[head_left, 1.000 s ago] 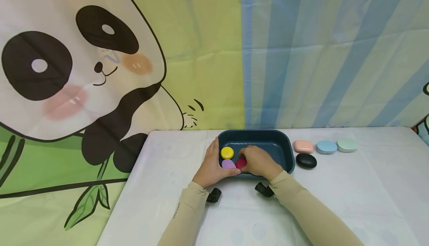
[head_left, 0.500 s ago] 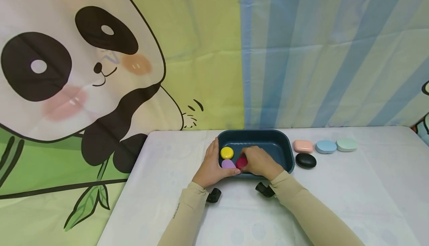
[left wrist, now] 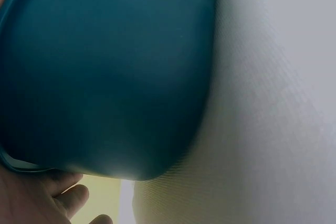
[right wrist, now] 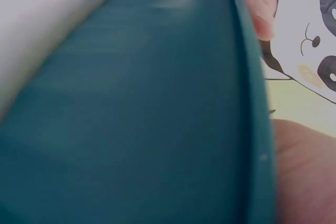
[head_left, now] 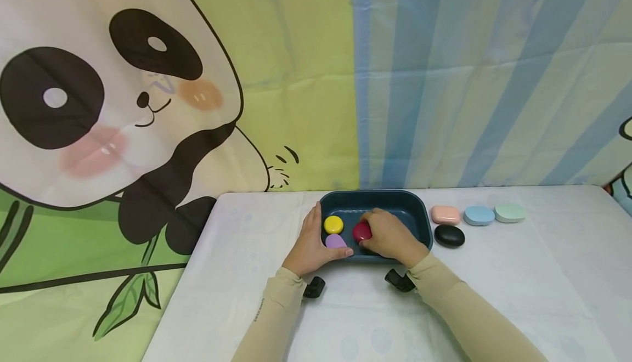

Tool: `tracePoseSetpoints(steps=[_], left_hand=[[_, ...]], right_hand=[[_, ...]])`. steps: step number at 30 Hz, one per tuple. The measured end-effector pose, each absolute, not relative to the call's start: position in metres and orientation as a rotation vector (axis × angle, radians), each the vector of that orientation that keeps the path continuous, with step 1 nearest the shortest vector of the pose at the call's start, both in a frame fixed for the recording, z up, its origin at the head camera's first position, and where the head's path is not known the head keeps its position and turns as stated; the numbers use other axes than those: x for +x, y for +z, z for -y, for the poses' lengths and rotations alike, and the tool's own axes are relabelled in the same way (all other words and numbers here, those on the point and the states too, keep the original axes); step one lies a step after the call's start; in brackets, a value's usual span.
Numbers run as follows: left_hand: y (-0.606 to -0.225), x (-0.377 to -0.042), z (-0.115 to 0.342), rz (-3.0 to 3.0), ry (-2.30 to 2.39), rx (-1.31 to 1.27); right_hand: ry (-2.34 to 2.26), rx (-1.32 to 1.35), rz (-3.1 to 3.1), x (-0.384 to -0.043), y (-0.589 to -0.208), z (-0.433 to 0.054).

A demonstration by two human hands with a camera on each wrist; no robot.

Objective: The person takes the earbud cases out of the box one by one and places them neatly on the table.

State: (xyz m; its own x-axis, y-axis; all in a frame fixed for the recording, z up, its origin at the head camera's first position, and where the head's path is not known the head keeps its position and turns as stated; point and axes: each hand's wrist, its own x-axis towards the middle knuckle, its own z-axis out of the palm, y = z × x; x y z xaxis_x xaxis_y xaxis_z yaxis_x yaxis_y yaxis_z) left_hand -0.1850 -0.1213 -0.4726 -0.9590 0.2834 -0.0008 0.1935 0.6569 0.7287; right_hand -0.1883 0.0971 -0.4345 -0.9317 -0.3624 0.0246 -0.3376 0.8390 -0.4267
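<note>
A dark blue tray [head_left: 373,192] with rounded corners stands at the back of the table. My left hand [head_left: 310,244] rests at its front left corner, fingers straight along the left side and thumb along the front rim. Inside the tray, my right hand [head_left: 392,237] pinches a crimson round soap bar [head_left: 362,232] between thumb and fingers. A yellow round soap bar [head_left: 333,224] and a purple soap bar [head_left: 336,241] lie by the tray's left wall. Both wrist views are mostly filled by the tray's outer wall [left wrist: 115,72]; the soap is hidden there.
Right of the tray lie a pink soap bar [head_left: 445,215], a blue one [head_left: 479,215], a mint one [head_left: 509,213] and a black oval one [head_left: 449,236]. A panda-print cloth [head_left: 296,77] hangs behind the white table [head_left: 237,263].
My right hand has drawn the crimson soap bar a little to the right, away from the purple one. The left hand stays at the tray's corner.
</note>
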Motion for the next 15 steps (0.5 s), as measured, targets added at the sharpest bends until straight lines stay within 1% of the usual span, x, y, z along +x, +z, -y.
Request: tracePoseSetpoints(steps=[4, 15], left_hand=[[-0.471, -0.184, 0.121, -2.753, 1.195, 0.393], [-0.471, -0.183, 0.121, -2.748, 1.200, 0.399]], right_hand=[[-0.670, -0.563, -2.981, -0.185, -0.430, -0.103], [-0.689, -0.665, -3.068, -0.177, -0.423, -0.126]])
